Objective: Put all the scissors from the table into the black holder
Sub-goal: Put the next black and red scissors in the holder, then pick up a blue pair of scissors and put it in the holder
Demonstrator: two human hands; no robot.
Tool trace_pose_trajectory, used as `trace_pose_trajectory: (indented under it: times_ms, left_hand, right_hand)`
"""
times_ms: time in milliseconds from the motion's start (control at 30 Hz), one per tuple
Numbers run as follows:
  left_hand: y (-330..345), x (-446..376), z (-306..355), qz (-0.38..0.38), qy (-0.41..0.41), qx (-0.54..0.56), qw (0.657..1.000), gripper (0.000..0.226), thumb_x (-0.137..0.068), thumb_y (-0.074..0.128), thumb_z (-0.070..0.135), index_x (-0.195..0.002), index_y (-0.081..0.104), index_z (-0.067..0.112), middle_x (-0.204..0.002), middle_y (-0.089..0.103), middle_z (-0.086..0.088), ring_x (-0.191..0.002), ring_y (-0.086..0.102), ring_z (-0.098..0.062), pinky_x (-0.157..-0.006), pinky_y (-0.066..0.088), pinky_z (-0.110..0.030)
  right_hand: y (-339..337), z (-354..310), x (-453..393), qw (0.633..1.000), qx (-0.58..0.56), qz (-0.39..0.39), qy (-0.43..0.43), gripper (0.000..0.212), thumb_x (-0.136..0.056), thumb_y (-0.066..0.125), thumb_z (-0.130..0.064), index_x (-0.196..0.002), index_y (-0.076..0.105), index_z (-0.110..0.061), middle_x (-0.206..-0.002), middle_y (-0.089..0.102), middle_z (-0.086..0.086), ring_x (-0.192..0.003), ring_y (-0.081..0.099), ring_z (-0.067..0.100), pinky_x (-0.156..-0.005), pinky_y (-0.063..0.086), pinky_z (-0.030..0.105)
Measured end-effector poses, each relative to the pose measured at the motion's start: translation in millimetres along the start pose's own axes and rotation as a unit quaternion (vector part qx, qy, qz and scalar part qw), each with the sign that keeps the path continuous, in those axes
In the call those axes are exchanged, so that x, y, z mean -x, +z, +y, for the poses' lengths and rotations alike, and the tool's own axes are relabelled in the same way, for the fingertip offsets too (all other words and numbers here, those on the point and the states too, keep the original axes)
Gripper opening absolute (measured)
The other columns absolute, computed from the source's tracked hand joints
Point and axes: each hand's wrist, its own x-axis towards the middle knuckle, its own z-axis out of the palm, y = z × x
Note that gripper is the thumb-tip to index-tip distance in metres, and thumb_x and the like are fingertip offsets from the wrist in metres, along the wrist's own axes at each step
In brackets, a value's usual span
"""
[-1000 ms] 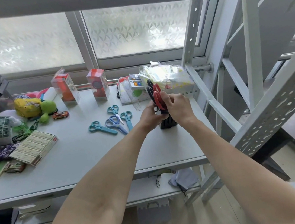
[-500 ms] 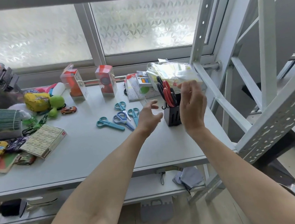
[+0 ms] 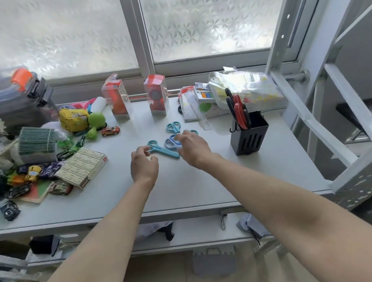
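Near the frame's centre, four small plastic-handled scissors lie on the table point(image 3: 185, 187) — teal scissors point(image 3: 163, 150) beside the left hand point(image 3: 143, 164), blue scissors point(image 3: 171, 142) under the right hand point(image 3: 191, 147). Both hands are loosely curled, holding nothing. Likely light, stiff, flat-lying: pinch the handle loops. The black holder point(image 3: 249, 136), right of centre, already holds red scissors point(image 3: 238, 112).

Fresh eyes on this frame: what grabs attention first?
Two bare hands, left hand and right hand, reaching over small teal and blue scissors at mid-table. To their right, a slotted black plastic holder already holds red-handled scissors. Toy clutter crowds the table's left edge.
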Motion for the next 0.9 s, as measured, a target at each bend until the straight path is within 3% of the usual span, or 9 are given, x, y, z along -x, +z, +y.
trace_pose_trajectory:
  times_ms: [200, 367, 633, 767, 900]
  left_hand:
    - [-3.6, -7.7, -6.1, -0.076, 0.0, -0.056, 0.996, 0.048, -0.09, 0.051, 0.009, -0.138, 0.051, 0.011, -0.137, 0.046, -0.016, -0.12, 0.056, -0.031, -0.104, 0.04, -0.033]
    - [4.8, -5.1, -2.3, -0.116, 0.046, -0.094, 0.988, 0.049, -0.091, 0.047, 0.009, -0.139, 0.053, 0.014, -0.139, 0.048, -0.014, -0.124, 0.055, -0.029, -0.106, 0.04, -0.033]
    - [17.9, 4.1, 3.6, -0.139, 0.077, -0.103, 0.982, 0.038, -0.09, 0.052, 0.012, -0.125, 0.065, 0.013, -0.132, 0.056, -0.015, -0.121, 0.056, -0.029, -0.104, 0.043, -0.034]
    - [22.2, 12.3, 6.3, -0.127, 0.042, -0.031, 0.991, 0.039, -0.09, 0.052, 0.008, -0.126, 0.065, 0.012, -0.125, 0.064, -0.013, -0.11, 0.064, -0.027, -0.1, 0.048, -0.034]
    - [23.3, 31.4, 25.2, -0.201, 0.011, 0.155, 0.967, 0.035, -0.093, 0.047, 0.0, -0.122, 0.065, 0.008, -0.105, 0.07, -0.01, -0.079, 0.064, -0.019, -0.072, 0.051, -0.028]
  right_hand:
    - [13.8, -17.5, -17.4, 0.99, 0.141, -0.018, -0.017, 0.037, -0.092, 0.051, -0.002, -0.127, 0.056, -0.013, -0.125, 0.05, 0.016, -0.116, 0.055, 0.033, -0.09, 0.048, 0.038]
    - [15.3, -20.4, -17.9, 0.991, 0.125, -0.024, 0.029, 0.044, -0.091, 0.055, -0.004, -0.134, 0.049, -0.011, -0.132, 0.044, 0.018, -0.123, 0.048, 0.033, -0.096, 0.045, 0.036]
    - [14.4, -9.2, 3.4, 0.993, 0.087, -0.059, 0.05, 0.041, -0.089, 0.053, -0.002, -0.128, 0.043, -0.007, -0.125, 0.056, 0.019, -0.119, 0.052, 0.035, -0.092, 0.046, 0.037]
    - [6.9, 3.0, 26.3, 0.996, 0.049, -0.054, 0.048, 0.043, -0.083, 0.061, -0.006, -0.122, 0.043, -0.008, -0.112, 0.059, 0.02, -0.105, 0.058, 0.038, -0.075, 0.043, 0.036]
    - [-0.2, 18.0, 56.5, 1.0, -0.007, -0.007, 0.028, 0.046, -0.084, 0.058, -0.011, -0.127, 0.043, -0.014, -0.104, 0.054, 0.017, -0.088, 0.058, 0.037, -0.069, 0.039, 0.034]
